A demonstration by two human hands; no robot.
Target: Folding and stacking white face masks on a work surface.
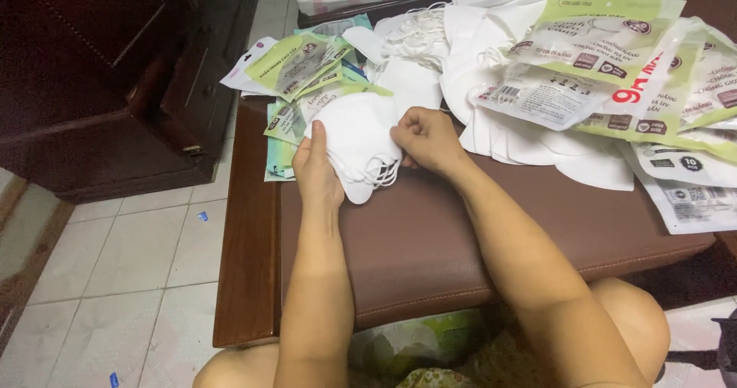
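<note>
Both hands were on a small stack of white face masks (355,144), held just above the brown padded tabletop (430,234) near its left end. Left hand (316,171) had its grip closed on the stack's left edge, thumb on top, fingers underneath. Right hand (427,138) was clenched at the stack's right edge, pinching at the ear-loop side; the loops (381,175) hung loose off the lower right corner.

Around them: flat green-and-clear pouches (301,64) lay fanned just behind the stack to the left, touching or under its far edge. A heap of loose white masks (491,73) sat to the right with more printed packets (606,42) on top, some hanging over the right end. Tiled floor (130,265) to the left, dark wooden cabinet (100,73) beyond.

Judgement on doing this well: the stack looked roughly squared but the loops were splayed. Best to keep the left-hand grip firm as the anchor, let the right hand tuck the loops in against the stack and tap edges flush. Keeping the stack low over the tabletop would limit slips. Risk: loops snagging on neighbouring pouches or a mask sliding out of the middle.
</note>
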